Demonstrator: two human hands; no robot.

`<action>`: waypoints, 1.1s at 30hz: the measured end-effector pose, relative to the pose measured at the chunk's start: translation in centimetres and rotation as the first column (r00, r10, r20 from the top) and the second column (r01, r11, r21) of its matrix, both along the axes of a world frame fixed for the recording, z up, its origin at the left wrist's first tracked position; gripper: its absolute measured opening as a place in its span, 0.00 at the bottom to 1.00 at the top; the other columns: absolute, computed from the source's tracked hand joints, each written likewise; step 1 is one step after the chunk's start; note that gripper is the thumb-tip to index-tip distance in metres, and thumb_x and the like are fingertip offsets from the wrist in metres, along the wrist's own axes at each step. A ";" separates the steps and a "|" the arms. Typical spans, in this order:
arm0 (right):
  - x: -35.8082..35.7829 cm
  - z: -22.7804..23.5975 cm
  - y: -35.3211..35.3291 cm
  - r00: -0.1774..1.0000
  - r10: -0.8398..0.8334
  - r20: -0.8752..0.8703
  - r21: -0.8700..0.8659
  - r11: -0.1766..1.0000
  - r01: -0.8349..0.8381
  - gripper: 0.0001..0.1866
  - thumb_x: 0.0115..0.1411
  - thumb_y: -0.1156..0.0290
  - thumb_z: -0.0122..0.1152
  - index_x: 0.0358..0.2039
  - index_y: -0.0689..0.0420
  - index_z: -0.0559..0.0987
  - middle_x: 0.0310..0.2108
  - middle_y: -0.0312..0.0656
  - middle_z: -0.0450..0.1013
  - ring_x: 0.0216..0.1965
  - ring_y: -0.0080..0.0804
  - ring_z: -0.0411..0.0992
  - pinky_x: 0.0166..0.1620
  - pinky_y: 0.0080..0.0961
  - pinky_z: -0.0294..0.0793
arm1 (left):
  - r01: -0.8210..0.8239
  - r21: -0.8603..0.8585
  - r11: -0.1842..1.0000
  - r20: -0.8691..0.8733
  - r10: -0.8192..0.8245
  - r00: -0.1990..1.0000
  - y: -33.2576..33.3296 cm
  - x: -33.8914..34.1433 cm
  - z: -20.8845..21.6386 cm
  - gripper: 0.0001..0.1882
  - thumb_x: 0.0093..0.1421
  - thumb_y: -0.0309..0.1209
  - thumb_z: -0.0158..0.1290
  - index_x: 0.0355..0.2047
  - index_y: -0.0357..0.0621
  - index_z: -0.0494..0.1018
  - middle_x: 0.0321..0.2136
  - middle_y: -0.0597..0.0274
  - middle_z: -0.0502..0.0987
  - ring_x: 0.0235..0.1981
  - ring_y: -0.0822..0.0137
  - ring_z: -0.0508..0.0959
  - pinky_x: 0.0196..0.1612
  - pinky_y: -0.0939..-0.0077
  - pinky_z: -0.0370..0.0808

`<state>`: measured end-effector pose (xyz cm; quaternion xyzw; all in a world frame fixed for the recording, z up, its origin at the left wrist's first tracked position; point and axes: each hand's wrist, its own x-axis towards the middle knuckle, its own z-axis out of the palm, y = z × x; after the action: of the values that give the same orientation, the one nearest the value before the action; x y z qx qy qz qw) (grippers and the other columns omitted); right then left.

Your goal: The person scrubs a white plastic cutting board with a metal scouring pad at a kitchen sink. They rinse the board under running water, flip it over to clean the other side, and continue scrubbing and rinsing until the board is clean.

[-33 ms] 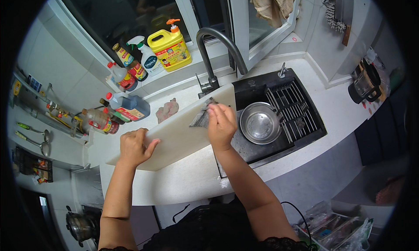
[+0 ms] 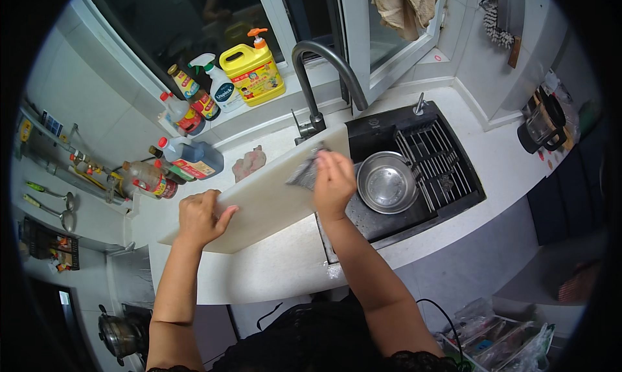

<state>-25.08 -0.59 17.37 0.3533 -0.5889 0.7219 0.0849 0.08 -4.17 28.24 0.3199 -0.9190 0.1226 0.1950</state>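
A large white cutting board is tilted up on its long edge on the counter, its right end reaching over the sink's left side. My left hand is closed over the board's upper edge near its left end, thumb on the near face. In my right hand is a grey cloth, pinched between the fingers and lying against the board's near face toward the right end. Part of the cloth is hidden behind the fingers.
A steel bowl sits in the black sink, beside a dark rack. Behind the board rise a curved faucet and a crumpled pinkish rag. Several bottles stand at the left, including a yellow jug on the sill.
My right hand has shifted slightly to the right along the board with the cloth. My left hand and the board look unmoved.
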 end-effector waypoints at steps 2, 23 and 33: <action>-1.2 -1.9 -1.2 0.969 -0.121 0.216 0.068 0.992 0.109 0.07 0.58 0.75 0.62 0.36 0.60 0.82 0.36 0.44 0.76 0.36 0.40 0.75 0.39 0.30 0.75 | -0.002 -0.012 1.000 -0.004 0.002 1.000 0.1 -0.1 0.2 0.21 0.48 0.43 0.65 0.29 0.39 0.72 0.13 0.59 0.72 0.15 0.56 0.74 0.21 0.66 0.69; 6.6 2.9 -0.9 0.960 0.185 -0.212 -0.102 0.972 -0.210 0.08 0.53 0.79 0.62 0.35 0.60 0.81 0.33 0.42 0.74 0.34 0.38 0.73 0.39 0.31 0.74 | -0.040 0.096 0.995 0.022 0.038 0.999 -1.0 -0.2 0.3 0.20 0.48 0.44 0.64 0.27 0.41 0.70 0.12 0.57 0.72 0.16 0.54 0.75 0.22 0.64 0.70; 4.6 2.2 -1.4 0.756 0.111 -0.646 -0.050 0.981 -0.186 0.10 0.47 0.78 0.62 0.33 0.59 0.80 0.30 0.42 0.72 0.31 0.40 0.72 0.34 0.33 0.72 | -0.003 0.060 0.998 0.010 0.002 1.000 -1.9 0.6 -0.1 0.20 0.49 0.44 0.64 0.29 0.41 0.73 0.10 0.62 0.70 0.14 0.58 0.74 0.21 0.65 0.70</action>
<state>-20.45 -1.98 19.60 0.6182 -0.4537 0.5943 0.2422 0.66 -6.10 28.18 0.3259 -0.9229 0.0970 0.1806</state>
